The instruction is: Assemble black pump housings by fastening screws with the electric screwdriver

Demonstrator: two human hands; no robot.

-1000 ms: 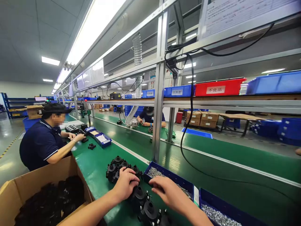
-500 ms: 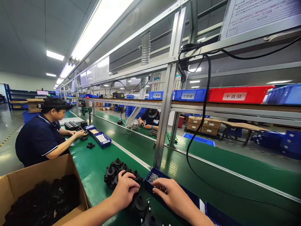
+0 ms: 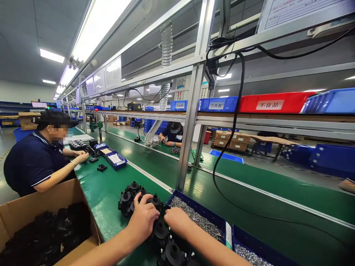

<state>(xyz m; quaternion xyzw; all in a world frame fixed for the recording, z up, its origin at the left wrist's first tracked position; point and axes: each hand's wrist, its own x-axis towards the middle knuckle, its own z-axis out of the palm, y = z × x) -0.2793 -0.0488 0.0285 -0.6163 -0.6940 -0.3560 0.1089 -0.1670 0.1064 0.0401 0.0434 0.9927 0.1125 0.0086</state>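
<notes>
A cluster of black plastic housings [image 3: 173,253], each with a raised round neck, stands on the green bench in front of me. My left hand [image 3: 144,218] lies among them, its fingers bent and its fingertips close together; whatever they hold is hidden. Beside it, my right hand [image 3: 177,222] is closed and points down at the housings, with its fingertips out of sight. Small silvery screws [image 3: 170,238] stick up from the nearer housings. Just right of my right hand is a blue bin [image 3: 226,225] of long metal screws [image 3: 198,218].
A second blue bin [image 3: 235,232] holds small shiny parts. At left, a cardboard box [image 3: 65,192] contains black parts. A co-worker [image 3: 33,159] sits beyond it; another person [image 3: 172,135] works across the bench. A metal post [image 3: 186,159] and hanging black cable [image 3: 222,159] stand ahead.
My right hand has moved from over the screw bin leftward to the housings, uncovering the screws. My left hand stays by the housings. The view has shifted slightly.
</notes>
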